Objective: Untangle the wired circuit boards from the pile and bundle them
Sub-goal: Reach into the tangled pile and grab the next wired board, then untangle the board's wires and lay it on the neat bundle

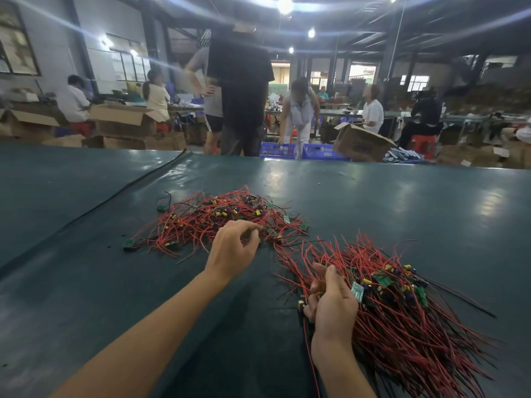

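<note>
Wired circuit boards (383, 280) with red and black leads lie gathered in a bundle (408, 334) on the near right of the dark green counter (402, 202). The right hand (334, 308) sits at the bundle's left edge, its fingers (316, 293) curled round a clutch of boards and leads. Farther out, the left hand (234, 248) reaches to the near edge of the tangled pile (207, 219), thumb and fingertips (254, 232) pinched together on its leads. The pile lies at mid-counter, just left of the bundle, with stray red leads meeting between them. Beyond the counter's far edge stand blue crates (324, 152), open cardboard boxes (360, 142) and several people (241, 90), standing or seated.
</note>
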Demonstrator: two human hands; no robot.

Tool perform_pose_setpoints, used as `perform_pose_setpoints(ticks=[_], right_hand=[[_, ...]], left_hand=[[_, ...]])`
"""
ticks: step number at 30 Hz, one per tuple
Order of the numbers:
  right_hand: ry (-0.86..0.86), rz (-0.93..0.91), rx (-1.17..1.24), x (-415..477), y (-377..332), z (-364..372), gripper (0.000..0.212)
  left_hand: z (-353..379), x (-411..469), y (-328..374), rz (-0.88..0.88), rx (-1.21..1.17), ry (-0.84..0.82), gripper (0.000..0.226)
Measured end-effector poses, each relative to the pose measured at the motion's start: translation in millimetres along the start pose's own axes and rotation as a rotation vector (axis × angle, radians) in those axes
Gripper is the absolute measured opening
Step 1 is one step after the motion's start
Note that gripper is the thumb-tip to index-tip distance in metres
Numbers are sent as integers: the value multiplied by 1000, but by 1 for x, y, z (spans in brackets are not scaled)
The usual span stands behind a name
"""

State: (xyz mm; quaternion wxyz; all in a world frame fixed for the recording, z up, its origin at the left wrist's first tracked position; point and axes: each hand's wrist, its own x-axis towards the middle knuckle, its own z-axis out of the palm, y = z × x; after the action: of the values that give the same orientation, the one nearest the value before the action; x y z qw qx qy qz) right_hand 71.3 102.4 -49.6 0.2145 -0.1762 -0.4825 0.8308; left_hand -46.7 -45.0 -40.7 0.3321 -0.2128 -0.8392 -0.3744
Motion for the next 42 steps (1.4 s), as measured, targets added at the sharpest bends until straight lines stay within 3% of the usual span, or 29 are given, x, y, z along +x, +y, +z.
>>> perform_pose_setpoints(ticks=[7,13,16,18,21,25,28,32,37,42], right_hand=[[-134,-84,-138,-5,6,2,27],[-362,-99,-325,-14,17,8,11],[-453,-128,-470,-14,22,7,24],[-473,-231,-630,-13,24,4,19],[-421,-354,-738,-13,23,3,18],[-308,-349,-552,-15,16,2,34],[-176,-358,-432,-12,12,3,37],[-41,-303,-258,-7,10,3,30],[-11,-257,-145,-8,6,3,28],[-52,-195,-26,-11,4,4,26]], left_hand=[[-42,-55,19,-33,-299,224,16],[-52,-72,49,141,-407,130,19],[-47,-78,51,183,-436,95,18],[-45,-81,49,189,-442,87,16],[-43,-84,48,114,-510,50,5],[-44,-85,45,79,-538,-45,11],[-44,-82,43,135,-378,-214,38],[-38,-88,47,252,6,-374,34],[-43,-85,46,76,-26,-473,32],[-40,-78,55,-503,-588,-578,23]])
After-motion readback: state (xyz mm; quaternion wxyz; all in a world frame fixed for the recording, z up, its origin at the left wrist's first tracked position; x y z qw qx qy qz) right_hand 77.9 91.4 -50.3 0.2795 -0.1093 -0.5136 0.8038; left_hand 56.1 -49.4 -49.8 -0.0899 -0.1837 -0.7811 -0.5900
